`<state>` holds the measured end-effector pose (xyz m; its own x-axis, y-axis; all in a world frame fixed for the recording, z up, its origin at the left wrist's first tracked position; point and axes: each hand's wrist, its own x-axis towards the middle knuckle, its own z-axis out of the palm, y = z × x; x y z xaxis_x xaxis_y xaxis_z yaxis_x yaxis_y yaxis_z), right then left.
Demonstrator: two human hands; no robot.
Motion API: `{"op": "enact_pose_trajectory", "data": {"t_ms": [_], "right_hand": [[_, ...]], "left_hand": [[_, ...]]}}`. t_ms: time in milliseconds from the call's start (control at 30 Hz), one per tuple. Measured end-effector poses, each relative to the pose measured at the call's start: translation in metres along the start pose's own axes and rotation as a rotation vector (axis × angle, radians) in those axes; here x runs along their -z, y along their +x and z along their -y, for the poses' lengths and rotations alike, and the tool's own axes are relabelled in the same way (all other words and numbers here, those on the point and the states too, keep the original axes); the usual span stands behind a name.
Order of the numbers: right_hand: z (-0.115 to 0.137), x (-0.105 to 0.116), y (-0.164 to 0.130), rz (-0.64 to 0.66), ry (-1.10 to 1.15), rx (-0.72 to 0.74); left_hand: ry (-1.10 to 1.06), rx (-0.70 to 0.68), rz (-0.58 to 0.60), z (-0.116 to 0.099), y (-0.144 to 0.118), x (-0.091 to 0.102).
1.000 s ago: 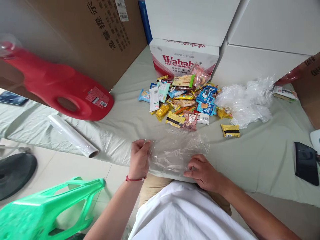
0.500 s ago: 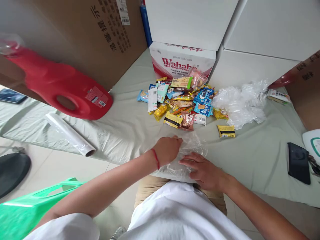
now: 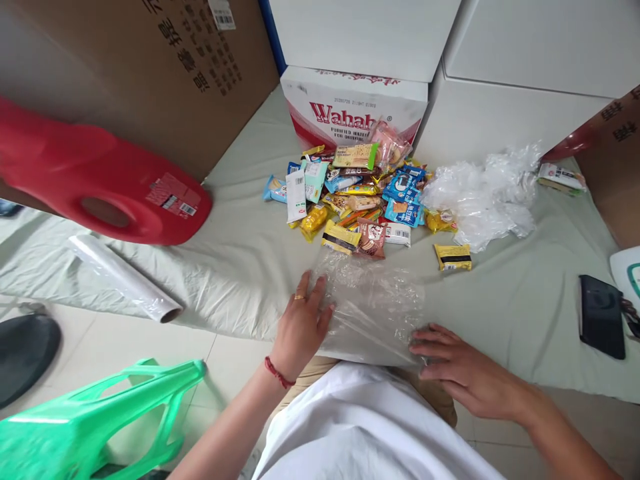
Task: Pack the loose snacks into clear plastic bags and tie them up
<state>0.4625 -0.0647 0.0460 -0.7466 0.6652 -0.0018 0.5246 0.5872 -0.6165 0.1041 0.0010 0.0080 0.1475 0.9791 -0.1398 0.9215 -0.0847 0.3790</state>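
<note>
- We saw the left hand point(image 3: 301, 325) lying flat on the left edge of a clear plastic sheet point(image 3: 373, 310), fingers spread and pressing down, a ring on one finger and a red cord at the wrist.
- The right hand point(image 3: 457, 370) lay flat too, fingertips on the sheet's near right corner, fingers loosely apart; neither grip pinched anything.
- The sheet lay spread on the pale green cloth point(image 3: 505, 313) at the near edge of the desk, right in front of the person's white shirt, wrinkled and glossy.
- Just beyond the sheet sat the pile of snack packets point(image 3: 355, 193), its nearest packets almost touching the far edge of the plastic.
- One yellow packet point(image 3: 453, 257) lay apart from the pile, to the right.
- A heap of crumpled clear plastic point(image 3: 483, 200) rested at the pile's right side.
- Behind the pile stood a red-and-white Wahaha carton point(image 3: 350, 107), with white boxes point(image 3: 525, 73) above and beside it.
- At the left edge of the desk lay a red jug point(image 3: 95, 180) on its side, and nearer us a roll of clear film point(image 3: 123, 277).
- A dark phone point(image 3: 601, 317) lay near the right edge.
- A green plastic stool point(image 3: 80, 427) showed on the floor, lower left.
</note>
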Motion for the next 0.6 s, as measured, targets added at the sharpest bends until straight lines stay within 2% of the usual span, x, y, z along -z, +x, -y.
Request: {"op": "enact_pose_trajectory", "data": {"t_ms": [33, 100, 167, 200, 300, 400, 467, 533, 600], "right_hand": [[0.001, 0.014, 0.0, -0.026, 0.068, -0.035], [0.003, 0.035, 0.012, -0.21, 0.139, -0.129], [0.002, 0.04, 0.039, -0.393, 0.093, -0.179], [0.0, 0.034, 0.056, -0.418, 0.032, -0.167], [-0.022, 0.0, 0.1, -0.263, -0.157, -0.096], [-0.059, -0.026, 0.114, -0.294, -0.293, -0.202], [-0.08, -0.022, 0.111, -0.365, -0.269, -0.251], [-0.091, -0.003, 0.109, -0.419, -0.178, -0.286], [-0.091, 0.023, 0.118, -0.502, -0.124, -0.369]], "left_hand": [[0.013, 0.003, 0.01, 0.0, -0.005, 0.0], [0.072, 0.013, 0.064, -0.006, -0.011, 0.002], [0.153, 0.027, 0.124, -0.015, -0.014, 0.005], [0.19, 0.032, 0.142, -0.019, -0.015, 0.006], [0.283, 0.024, 0.137, -0.026, -0.015, 0.006], [0.338, -0.019, 0.069, -0.014, -0.017, 0.001], [0.335, -0.056, 0.011, 0.001, -0.018, -0.005], [0.311, -0.089, -0.074, 0.016, -0.02, -0.011], [0.28, -0.112, -0.185, 0.027, -0.021, -0.017]]}}
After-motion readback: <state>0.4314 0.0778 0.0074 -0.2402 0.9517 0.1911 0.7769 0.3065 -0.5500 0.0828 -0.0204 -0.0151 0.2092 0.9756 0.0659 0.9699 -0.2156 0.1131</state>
